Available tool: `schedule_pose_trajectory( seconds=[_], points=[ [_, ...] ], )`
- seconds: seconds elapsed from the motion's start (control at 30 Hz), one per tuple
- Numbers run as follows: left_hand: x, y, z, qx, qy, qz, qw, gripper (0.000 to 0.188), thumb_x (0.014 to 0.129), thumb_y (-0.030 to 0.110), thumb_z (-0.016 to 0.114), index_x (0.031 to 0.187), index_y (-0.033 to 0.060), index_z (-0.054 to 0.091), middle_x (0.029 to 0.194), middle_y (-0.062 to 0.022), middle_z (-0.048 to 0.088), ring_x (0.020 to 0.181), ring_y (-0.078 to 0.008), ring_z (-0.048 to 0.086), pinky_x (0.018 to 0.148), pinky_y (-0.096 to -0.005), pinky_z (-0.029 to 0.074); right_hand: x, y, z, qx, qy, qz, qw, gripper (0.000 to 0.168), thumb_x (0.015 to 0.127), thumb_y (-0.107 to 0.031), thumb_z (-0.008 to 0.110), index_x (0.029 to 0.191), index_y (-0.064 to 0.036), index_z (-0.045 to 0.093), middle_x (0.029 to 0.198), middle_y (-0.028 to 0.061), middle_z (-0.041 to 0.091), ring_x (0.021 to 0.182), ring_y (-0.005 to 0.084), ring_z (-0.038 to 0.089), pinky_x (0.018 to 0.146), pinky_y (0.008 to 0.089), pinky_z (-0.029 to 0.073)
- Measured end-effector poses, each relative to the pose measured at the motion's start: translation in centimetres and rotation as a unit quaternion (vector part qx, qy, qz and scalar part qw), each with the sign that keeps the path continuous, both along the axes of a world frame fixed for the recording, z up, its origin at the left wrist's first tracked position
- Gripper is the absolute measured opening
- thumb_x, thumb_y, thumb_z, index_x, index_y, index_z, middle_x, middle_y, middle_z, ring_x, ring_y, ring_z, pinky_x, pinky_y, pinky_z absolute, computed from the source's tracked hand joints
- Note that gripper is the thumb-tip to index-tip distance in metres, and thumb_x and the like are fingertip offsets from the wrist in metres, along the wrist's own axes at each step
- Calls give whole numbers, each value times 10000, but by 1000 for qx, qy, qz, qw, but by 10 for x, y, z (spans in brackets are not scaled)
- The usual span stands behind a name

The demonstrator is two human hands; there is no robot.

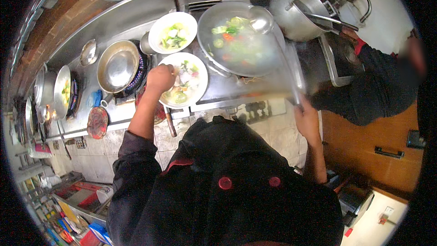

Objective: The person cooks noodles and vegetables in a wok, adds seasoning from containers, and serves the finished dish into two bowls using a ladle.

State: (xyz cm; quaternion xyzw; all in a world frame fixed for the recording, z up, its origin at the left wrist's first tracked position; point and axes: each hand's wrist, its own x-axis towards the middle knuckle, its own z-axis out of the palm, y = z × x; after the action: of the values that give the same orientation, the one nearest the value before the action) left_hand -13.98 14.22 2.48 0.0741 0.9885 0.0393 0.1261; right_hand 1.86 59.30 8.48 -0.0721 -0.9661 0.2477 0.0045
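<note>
My right hand (307,119) grips the long handle of a metal ladle (262,20). The ladle's bowl is over the far right part of a large steaming wok (205,46), which holds broth with green vegetables and red pieces. My left hand (161,78) is closed at the left side of a white bowl (203,85). Its fingers hide that part of the rim, so whether they grip the rim or a small piece is unclear. Soup with greens and pale pieces fills this bowl. Just behind it stands a second white bowl (154,31) with similar food.
An unfilled-looking wok (117,65) sits on a lit burner to the left. A wooden handle (169,122) juts past the counter edge. Back right stands a large metal pot (290,24). Beside it a co-worker's hand (351,36) holds a utensil. Another wok (63,92) holds vegetables.
</note>
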Motion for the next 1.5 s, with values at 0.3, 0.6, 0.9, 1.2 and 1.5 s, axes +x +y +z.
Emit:
schedule_pose_trajectory(
  seconds=[0.3, 0.6, 0.9, 1.2, 1.5],
  points=[
    [35, -17, 18, 143, 128, 140, 971, 220, 776, 271, 658, 857, 67, 676, 880, -177, 658, 812, -346, 632, 713, -430, 504, -15, 27, -44, 66, -85, 8, 994, 512, 833, -182, 521, 1320, -31, 476, 899, 265, 628, 815, 393, 631, 741, 455, 498],
    [123, -81, -30, 142, 102, 291, 941, 315, 772, 334, 670, 807, 21, 665, 753, -192, 651, 703, -365, 625, 657, -413, 490, -22, 37, -45, -226, -202, -42, 952, 525, 853, -130, 541, 1357, -22, 439, 717, 116, 628, 518, 207, 583, 496, 331, 469],
    [207, -134, -57, 133, 87, 407, 899, 302, 858, 282, 612, 851, -16, 660, 747, -191, 661, 697, -303, 647, 668, -387, 490, -19, 35, 39, -462, -257, -84, 844, 473, 899, -104, 528, 1348, 4, 428, 672, 63, 585, 430, 123, 492, 383, 259, 380],
    [238, -144, -107, 209, 42, 455, 865, 377, 846, 366, 622, 742, 5, 591, 726, -215, 639, 722, -379, 639, 643, -446, 479, -59, -16, 76, -556, -283, -24, 781, 564, 883, -119, 540, 1394, 16, 343, 693, 100, 577, 403, 147, 478, 359, 274, 365],
    [231, -145, -103, 190, 47, 438, 877, 396, 848, 377, 621, 730, 0, 585, 671, -182, 629, 661, -341, 629, 634, -433, 472, -112, -136, 6, -424, -263, 105, 860, 553, 877, -165, 573, 1372, 7, 396, 684, 79, 596, 428, 150, 506, 399, 273, 397]
  ],
)
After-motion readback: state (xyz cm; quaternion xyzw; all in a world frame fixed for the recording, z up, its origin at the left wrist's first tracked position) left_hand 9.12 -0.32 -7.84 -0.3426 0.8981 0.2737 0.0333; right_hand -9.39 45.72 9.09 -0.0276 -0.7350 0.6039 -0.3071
